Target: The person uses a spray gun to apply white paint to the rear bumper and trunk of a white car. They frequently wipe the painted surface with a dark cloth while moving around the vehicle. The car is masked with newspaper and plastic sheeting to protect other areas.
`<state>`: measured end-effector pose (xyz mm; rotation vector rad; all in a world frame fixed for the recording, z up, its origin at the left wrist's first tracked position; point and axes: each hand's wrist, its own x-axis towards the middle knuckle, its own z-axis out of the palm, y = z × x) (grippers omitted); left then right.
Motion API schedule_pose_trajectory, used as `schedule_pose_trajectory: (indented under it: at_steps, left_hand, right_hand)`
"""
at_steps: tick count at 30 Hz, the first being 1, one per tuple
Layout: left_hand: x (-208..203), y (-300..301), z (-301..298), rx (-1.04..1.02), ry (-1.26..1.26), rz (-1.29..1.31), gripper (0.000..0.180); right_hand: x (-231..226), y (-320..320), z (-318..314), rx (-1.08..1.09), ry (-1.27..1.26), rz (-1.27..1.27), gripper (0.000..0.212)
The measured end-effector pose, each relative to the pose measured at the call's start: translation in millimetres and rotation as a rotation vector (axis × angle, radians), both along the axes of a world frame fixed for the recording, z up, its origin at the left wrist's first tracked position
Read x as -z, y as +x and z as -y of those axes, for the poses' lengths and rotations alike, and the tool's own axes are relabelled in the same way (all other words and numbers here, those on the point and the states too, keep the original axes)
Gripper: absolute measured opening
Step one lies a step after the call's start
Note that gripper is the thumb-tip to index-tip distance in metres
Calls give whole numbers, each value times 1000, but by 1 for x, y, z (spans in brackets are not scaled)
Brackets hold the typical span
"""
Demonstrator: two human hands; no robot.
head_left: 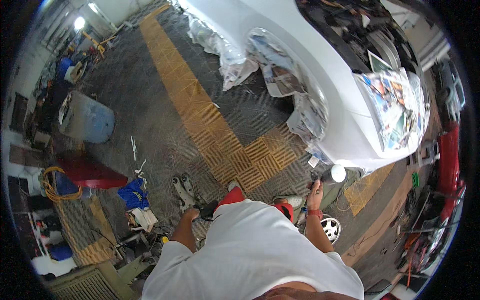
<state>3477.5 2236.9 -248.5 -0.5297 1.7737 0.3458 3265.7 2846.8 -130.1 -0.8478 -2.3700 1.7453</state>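
My right hand (pixel 314 194), with a red band at its wrist, is closed round a spray gun with a white-topped cup (pixel 336 174). The spray gun is close to the lower corner of a white car body (pixel 345 110). Newspaper and clear film (pixel 308 116) cover the wheel arch there, and more newspaper (pixel 395 105) is spread over the car's front. My left hand (pixel 190 215) hangs low by my left leg, beside a dark object (pixel 208 210) and pale metal arm-shaped parts (pixel 184 192). Its fingers are too small and hidden to read.
A silver wheel cover (pixel 330 228) lies by my right forearm. To the left are a bluish drum (pixel 87 117), a red panel (pixel 92 172), a coiled yellow hose (pixel 56 184) and a blue bag (pixel 133 194). Red car parts (pixel 448 165) line the right. Yellow tiles (pixel 195 115) cross the floor.
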Motion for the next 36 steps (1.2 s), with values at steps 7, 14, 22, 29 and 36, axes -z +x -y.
schedule_pose_trajectory:
  at_steps: [7, 14, 22, 29, 36]
  left_hand:
    - [-96, -55, 62, -667, -173, -89, 78]
    - [-42, -20, 106, -863, -272, 27, 66]
    - [-69, -76, 140, -1028, -292, 113, 69]
    - [-99, -207, 236, -1134, -406, -9, 84]
    - [-121, -368, 340, -1406, -193, -466, 94]
  right_hand:
    - [-36, -63, 135, -199, 1, 58, 65]
    - [-35, -147, 256, -410, 113, 172, 66]
    - [-38, -316, 388, -552, 135, 191, 64]
    - [-62, -544, 516, -523, -4, 14, 49]
    - [-106, -745, 649, -498, 103, -334, 51]
